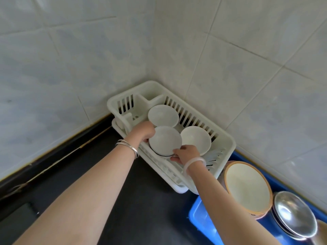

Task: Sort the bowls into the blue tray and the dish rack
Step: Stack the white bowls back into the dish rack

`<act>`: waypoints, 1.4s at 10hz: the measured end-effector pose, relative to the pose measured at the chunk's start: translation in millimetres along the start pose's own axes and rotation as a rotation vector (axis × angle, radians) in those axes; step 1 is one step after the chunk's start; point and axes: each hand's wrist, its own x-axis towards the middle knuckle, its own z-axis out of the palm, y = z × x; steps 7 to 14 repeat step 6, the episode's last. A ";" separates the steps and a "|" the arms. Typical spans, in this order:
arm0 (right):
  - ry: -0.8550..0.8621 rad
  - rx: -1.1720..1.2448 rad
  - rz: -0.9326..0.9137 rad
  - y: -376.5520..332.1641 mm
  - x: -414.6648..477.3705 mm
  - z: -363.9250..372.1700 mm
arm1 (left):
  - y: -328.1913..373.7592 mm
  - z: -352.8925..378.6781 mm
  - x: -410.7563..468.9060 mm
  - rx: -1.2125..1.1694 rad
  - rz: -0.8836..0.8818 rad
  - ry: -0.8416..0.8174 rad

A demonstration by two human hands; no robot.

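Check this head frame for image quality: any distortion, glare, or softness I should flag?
Head view: wide-angle bending curves the wall tile seams and stretches the forearms at the edges; bright glare spots on the steel bowl in the blue tray; lighting is even and soft, and the white bowls in the dish rack look slightly washed out; both hands, left and right, are reasonably sharp.

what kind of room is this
Most likely a home kitchen corner: white tiled walls meet above a dark countertop, where a white dish rack holds white bowls and a blue tray holds more.
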 end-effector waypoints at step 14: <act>-0.023 -0.078 -0.097 -6.5 -47.1 -4.4 | 3.4 14.7 -21.3 -0.051 0.052 0.179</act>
